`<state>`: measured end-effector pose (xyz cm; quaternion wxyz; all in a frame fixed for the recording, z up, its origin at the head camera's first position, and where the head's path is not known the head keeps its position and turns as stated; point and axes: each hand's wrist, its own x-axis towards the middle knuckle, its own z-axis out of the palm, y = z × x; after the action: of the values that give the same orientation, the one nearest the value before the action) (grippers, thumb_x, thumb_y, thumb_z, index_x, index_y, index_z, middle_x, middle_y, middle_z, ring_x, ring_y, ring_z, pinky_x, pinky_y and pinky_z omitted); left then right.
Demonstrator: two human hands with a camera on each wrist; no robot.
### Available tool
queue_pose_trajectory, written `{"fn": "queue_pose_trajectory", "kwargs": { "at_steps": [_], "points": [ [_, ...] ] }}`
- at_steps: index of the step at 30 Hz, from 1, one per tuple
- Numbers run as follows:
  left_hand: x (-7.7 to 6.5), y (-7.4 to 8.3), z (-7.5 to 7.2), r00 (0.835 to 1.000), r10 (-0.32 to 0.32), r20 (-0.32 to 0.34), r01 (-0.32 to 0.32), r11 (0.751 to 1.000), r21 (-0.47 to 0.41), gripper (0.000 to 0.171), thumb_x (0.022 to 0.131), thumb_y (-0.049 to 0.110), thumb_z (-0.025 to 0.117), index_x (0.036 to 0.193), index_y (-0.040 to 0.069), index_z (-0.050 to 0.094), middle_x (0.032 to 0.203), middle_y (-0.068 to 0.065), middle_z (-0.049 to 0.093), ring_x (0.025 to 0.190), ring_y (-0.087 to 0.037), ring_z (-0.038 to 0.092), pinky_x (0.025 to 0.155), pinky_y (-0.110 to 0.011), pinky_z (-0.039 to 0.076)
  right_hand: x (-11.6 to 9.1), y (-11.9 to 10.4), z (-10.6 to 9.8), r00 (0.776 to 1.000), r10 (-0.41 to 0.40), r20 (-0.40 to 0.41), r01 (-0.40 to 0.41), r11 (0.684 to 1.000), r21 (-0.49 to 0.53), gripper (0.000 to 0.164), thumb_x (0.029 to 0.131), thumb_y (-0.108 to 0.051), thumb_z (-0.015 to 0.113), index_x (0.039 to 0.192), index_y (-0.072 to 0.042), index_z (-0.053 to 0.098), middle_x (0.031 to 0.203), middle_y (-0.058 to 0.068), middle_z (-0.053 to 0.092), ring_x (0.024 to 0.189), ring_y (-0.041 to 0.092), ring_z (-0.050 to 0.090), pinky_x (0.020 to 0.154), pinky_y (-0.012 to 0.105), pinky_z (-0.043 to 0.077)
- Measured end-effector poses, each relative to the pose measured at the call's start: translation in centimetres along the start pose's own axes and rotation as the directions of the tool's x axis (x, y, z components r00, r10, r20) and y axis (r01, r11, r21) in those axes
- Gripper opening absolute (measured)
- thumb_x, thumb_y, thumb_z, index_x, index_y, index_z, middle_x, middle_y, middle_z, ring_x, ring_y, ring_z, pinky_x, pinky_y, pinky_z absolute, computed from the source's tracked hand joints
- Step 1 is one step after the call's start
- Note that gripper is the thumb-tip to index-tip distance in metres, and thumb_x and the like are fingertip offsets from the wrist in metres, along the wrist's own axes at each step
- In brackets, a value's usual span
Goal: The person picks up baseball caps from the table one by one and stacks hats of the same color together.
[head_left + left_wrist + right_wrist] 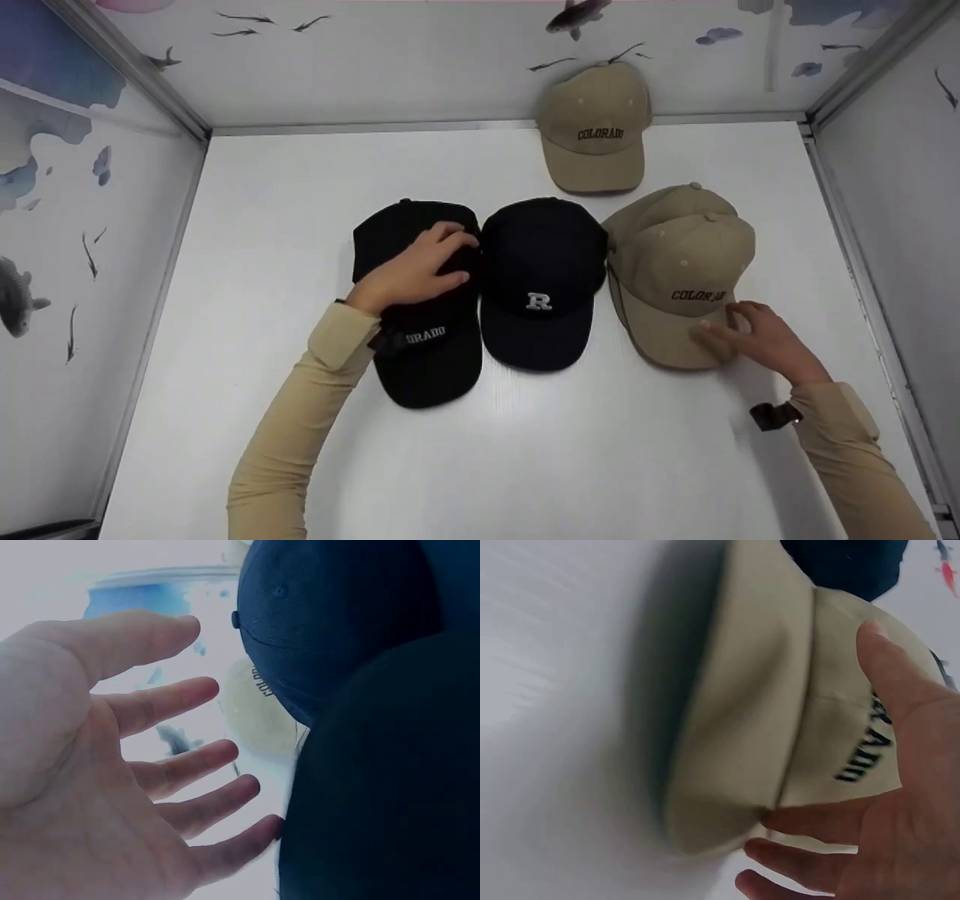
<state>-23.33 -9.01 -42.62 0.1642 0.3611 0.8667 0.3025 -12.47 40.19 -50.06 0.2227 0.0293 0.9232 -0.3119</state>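
Note:
My left hand (416, 270) hovers over a black cap (439, 367) with white lettering; in the left wrist view its fingers (180, 701) are spread with nothing between them. Beside it lies a navy cap (536, 255) with a white R. Farther right, a beige cap (675, 262) lettered COLORADO overlaps another beige cap (645, 206) behind it. My right hand (769, 337) is at the right side of the front beige cap's brim, thumb over the brim; in the right wrist view its fingers (810, 821) are fairly straight by the brim's edge. Whether they touch it is unclear.
Another beige COLORADO cap (600, 124) leans at the back wall (375, 75), behind the row. White panels with fish and blue patches enclose the white table (270, 225) at the back, left (127, 195) and right (885, 150).

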Motion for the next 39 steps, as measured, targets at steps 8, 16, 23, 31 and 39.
{"fn": "queue_pose_trajectory", "kwargs": {
  "at_steps": [8,16,23,31,39],
  "points": [
    [-5.1,0.0,2.2,0.982,0.045,-0.184,-0.057,0.996,-0.061,0.042,0.096,0.013,0.060,0.134,0.001,0.048,0.144,-0.024,0.034,0.133,-0.034,0.034,0.105,-0.045,0.034,0.2,-2.0,-3.8,0.953,-0.112,-0.283,0.109,0.994,-0.024,0.049,0.098,-0.018,0.057,0.129,0.018,0.044,0.126,0.042,0.037,0.114,0.056,0.040,0.092,0.054,0.040],
    [-9.0,0.3,6.5,0.950,0.016,-0.312,-0.086,0.973,-0.212,0.042,0.094,0.008,0.063,0.134,0.003,0.050,0.138,-0.014,0.044,0.122,-0.025,0.048,0.091,-0.040,0.047,3.5,-6.6,-6.4,0.796,-0.244,-0.554,0.240,0.967,-0.081,0.013,0.089,0.002,0.063,0.101,0.007,0.064,0.092,0.022,0.063,0.079,0.005,0.054,0.068,0.007,0.037],
    [-11.6,-0.2,9.9,0.971,-0.078,-0.228,-0.001,0.945,-0.326,0.035,0.097,0.010,0.059,0.130,0.002,0.052,0.120,-0.010,0.058,0.097,-0.025,0.059,0.078,-0.036,0.052,7.2,-11.5,-8.5,0.782,-0.368,-0.502,0.310,0.930,-0.198,0.014,0.095,-0.009,0.060,0.098,0.002,0.067,0.082,0.018,0.069,0.066,0.000,0.056,0.056,0.016,0.037],
    [-14.7,0.1,11.7,0.959,-0.263,-0.106,0.218,0.922,-0.319,0.034,0.098,0.014,0.058,0.129,0.002,0.053,0.119,-0.010,0.058,0.103,-0.025,0.059,0.087,-0.039,0.049,12.9,-16.0,-10.8,0.823,-0.498,-0.272,0.414,0.855,-0.312,0.012,0.092,0.000,0.056,0.098,0.006,0.065,0.089,0.021,0.067,0.083,0.037,0.062,0.073,0.049,0.044],
    [-15.6,0.0,11.9,0.936,-0.321,-0.145,0.262,0.909,-0.325,0.033,0.098,0.017,0.057,0.129,0.003,0.053,0.117,-0.009,0.060,0.101,-0.024,0.059,0.085,-0.040,0.050,20.3,-18.2,-11.3,0.904,-0.413,-0.115,0.359,0.875,-0.326,0.037,0.091,0.001,0.049,0.125,0.017,0.050,0.123,0.038,0.050,0.114,0.053,0.046,0.095,0.060,0.036]
  ]
}}
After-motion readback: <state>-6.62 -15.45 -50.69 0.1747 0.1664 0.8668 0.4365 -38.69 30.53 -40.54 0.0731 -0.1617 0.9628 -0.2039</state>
